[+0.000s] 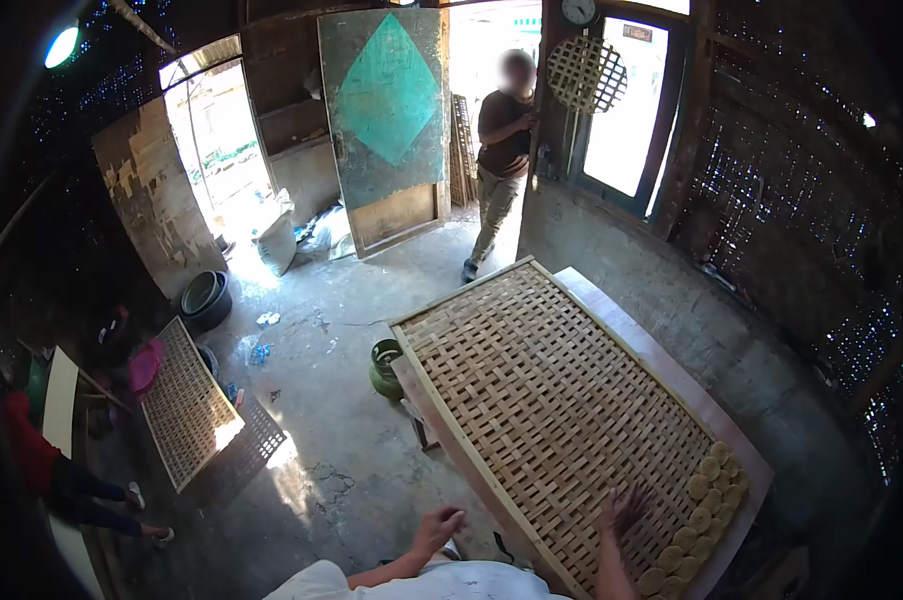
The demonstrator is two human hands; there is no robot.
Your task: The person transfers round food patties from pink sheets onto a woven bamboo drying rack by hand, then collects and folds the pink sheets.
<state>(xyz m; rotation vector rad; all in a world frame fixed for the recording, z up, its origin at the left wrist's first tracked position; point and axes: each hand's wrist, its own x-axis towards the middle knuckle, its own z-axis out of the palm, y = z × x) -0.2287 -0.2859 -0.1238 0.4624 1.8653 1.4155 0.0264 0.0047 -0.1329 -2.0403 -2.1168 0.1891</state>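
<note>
**My right hand (624, 510) spread at the near end of the tray (511, 370)**

My right hand is open, fingers fanned and pointing away from me, beside the discs (699, 519); whether it touches the weave I can't tell. My left hand (439, 527) is off the tray's left side, fingers bent; I can't tell if it is closed on anything.

The tray lies in front of me and to my right, on a board (611, 300). Its long axis runs away from me, slanting left, its far short end towards the doorway. The discs sit side by side along the near right end, taking up that strip.

A green cylinder (383, 380) stands close by the tray's left side. Beyond the far end a person (501, 140) stands in the doorway, beside the door (391, 110). Well off to my left, a second tray (181, 400) leans at a slant, near another person (31, 440) in red.
</note>
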